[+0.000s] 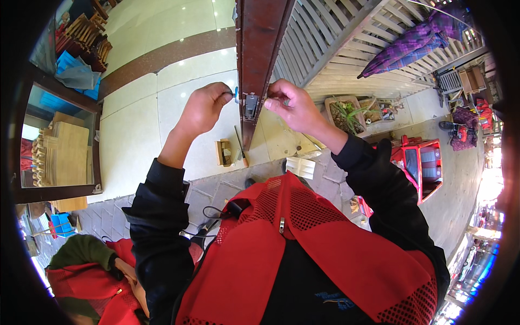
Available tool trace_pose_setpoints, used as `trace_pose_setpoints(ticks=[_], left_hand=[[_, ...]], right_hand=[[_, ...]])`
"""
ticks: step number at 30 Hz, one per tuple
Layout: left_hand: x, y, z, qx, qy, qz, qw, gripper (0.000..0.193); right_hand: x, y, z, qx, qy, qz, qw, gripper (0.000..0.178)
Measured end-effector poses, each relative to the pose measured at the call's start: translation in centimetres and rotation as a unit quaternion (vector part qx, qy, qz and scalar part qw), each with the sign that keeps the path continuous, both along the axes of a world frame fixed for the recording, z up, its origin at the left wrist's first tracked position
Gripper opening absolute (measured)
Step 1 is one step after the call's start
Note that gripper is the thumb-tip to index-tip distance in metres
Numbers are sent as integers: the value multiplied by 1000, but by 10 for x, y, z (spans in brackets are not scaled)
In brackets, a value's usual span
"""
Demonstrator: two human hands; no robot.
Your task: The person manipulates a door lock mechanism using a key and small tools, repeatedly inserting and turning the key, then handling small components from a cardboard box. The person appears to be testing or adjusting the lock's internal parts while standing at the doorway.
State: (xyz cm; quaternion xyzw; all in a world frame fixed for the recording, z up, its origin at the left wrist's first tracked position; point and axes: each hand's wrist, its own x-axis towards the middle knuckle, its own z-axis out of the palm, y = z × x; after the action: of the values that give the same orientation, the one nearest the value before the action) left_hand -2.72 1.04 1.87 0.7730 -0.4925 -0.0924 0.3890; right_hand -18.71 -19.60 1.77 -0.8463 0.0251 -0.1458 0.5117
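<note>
A dark brown door stands edge-on in front of me, with a dark metal lock plate set into its narrow edge. On its left face, my left hand is closed, thumb and finger pinching at a small blue-and-silver round piece. What sits between those fingertips is too small to name. At the right face, my right hand has curled fingers and the thumb drawn in close to the door. Anything in its fingertips is hidden. Below the door, a screwdriver lies beside a small open wooden box.
A person in a red vest is close at my lower left. Rightward are a slatted metal gate, a purple plaid umbrella, a planter and a red vehicle. Wooden boards show behind glass at left.
</note>
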Motion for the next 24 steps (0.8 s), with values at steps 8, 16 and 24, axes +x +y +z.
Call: trace_pose_setpoints(ticks=[8,16,24], left_hand=[[-1,-1,-12,-96,-351,-3,931,23],[-18,-2,-18,-123,-242,49,961,30],[1,-4,-18,-21,324,67,943,34]], right_hand=[[-1,0,1,7,10,-5,1000,24],[-3,3,5,33,21,-13,999,27],[-4,-5,2,19,-5,-3,1000,27]])
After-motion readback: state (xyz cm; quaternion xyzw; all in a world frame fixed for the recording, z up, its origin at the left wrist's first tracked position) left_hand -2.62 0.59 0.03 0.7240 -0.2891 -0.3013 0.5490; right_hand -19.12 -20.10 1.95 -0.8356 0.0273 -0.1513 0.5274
